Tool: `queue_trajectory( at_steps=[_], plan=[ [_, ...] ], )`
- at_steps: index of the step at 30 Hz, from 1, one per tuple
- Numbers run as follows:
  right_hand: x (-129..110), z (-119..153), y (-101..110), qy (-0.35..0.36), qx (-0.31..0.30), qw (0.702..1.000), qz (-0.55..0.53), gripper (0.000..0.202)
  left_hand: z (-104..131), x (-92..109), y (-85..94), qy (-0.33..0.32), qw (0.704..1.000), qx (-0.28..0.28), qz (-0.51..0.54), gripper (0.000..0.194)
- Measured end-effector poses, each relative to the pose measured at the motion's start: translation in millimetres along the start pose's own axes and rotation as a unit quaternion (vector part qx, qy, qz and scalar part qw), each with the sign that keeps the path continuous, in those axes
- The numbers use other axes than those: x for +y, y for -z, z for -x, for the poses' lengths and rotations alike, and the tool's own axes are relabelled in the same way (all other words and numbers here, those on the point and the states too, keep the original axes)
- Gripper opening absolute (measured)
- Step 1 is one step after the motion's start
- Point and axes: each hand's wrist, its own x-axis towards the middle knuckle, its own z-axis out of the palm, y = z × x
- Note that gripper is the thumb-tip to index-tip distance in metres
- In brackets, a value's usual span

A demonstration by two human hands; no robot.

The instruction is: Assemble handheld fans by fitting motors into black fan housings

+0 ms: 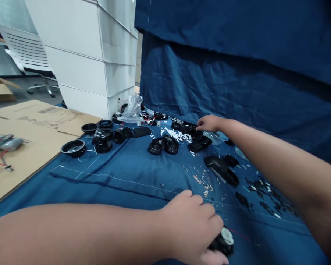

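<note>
- The left hand is holding a black part with a white disc near the bottom of the view; its fingers are gripping the part from above; if this hold is loosening, the part could be slipping or turning.
- A thin red line, perhaps a wire, is lying just beside this part; whether it is joined, one cannot tell; if it is, a pull could be straining it.
- The right hand is resting at the black pieces on the far side of the blue cloth; whether its fingers are pinching one or only touching, one cannot tell; a careless drag could be scattering the white bits lying near.
- Clear plastic is lying by the right wrist; it could be catching there.
- The right forearm is extending above small dark pieces; if it is sinking too low, it could be sweeping them toward the tan bits and mixing both.
</note>
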Motion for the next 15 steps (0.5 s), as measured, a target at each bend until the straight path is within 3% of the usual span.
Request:
queue_trajectory(
  at_steps=[6, 15],
  plan=[
    [-11, -4, -31, -0.003, -0.007, 1.0, 0.005, 0.044, -1, -1, 1.8, 0.008, 1.0, -0.018, 0.009, 0.06],
    [-22, -10, -40, -0.053, 0.019, 0.998, 0.01, 0.045, -1, 0, 2.1, 0.004, 1.0, -0.016, 0.002, 0.062]
  ],
)
